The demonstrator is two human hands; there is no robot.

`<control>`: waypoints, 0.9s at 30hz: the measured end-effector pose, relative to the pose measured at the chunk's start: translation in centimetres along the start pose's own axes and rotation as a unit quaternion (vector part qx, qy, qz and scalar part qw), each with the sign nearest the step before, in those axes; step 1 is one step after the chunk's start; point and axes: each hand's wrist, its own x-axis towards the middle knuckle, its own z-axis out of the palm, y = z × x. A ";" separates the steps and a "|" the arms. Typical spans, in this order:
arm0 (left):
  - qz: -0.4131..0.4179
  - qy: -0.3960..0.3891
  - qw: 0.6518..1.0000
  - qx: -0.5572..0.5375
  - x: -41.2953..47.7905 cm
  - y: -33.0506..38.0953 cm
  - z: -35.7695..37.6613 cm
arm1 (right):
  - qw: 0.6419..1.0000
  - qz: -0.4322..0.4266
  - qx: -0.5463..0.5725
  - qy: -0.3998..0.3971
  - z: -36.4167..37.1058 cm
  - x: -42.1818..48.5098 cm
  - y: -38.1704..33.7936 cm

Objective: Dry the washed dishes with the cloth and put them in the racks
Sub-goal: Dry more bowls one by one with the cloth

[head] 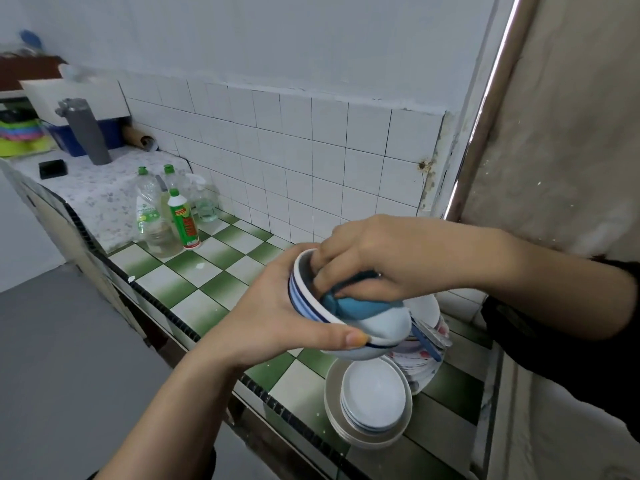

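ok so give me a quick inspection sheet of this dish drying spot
surface: green-and-white tiled counter
job's things: striped bowl held tilted above the counter, blue cloth inside it; stack of plates on the counter below, more dishes behind the stack; no rack in view
clutter: green-capped bottles, grey flask, small black box further left
grippers: left hand grips the bowl from outside; right hand holds the cloth inside it
cables: nothing seen
surroundings: white tiled wall behind the counter
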 end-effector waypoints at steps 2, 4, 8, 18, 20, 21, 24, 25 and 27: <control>0.004 0.027 1.000 0.012 -0.2 0.0 -0.1 | 0.999 0.040 0.014 -0.031 -0.4 -0.3 -0.2; 0.020 0.042 0.998 0.050 -0.4 0.0 0.2 | 0.987 0.097 0.074 -0.109 -1.3 -0.7 -0.2; 0.043 0.062 0.990 0.118 -0.7 0.1 1.1 | 0.925 0.148 0.344 -0.064 -1.0 -0.9 -0.9; 0.103 0.146 0.973 0.146 -0.4 -1.1 0.5 | 0.660 0.338 0.577 0.342 3.4 1.4 -3.7; 0.109 0.139 0.969 0.176 -0.4 -0.9 0.2 | 0.718 0.331 0.544 0.281 3.2 1.3 -3.6; 0.111 0.137 0.969 0.173 -0.3 -0.7 0.2 | 0.722 0.330 0.542 0.275 3.1 1.3 -3.5; 0.118 0.149 0.970 0.149 0.0 -0.6 0.1 | 0.687 0.315 0.552 0.352 3.1 1.6 -3.0; 0.120 0.151 0.968 0.159 0.0 -0.6 -0.1 | 0.710 0.292 0.533 0.356 3.1 1.6 -2.8; 0.112 0.145 0.969 0.164 -0.1 -0.7 -0.8 | 0.812 0.219 0.472 0.264 2.7 1.3 -2.8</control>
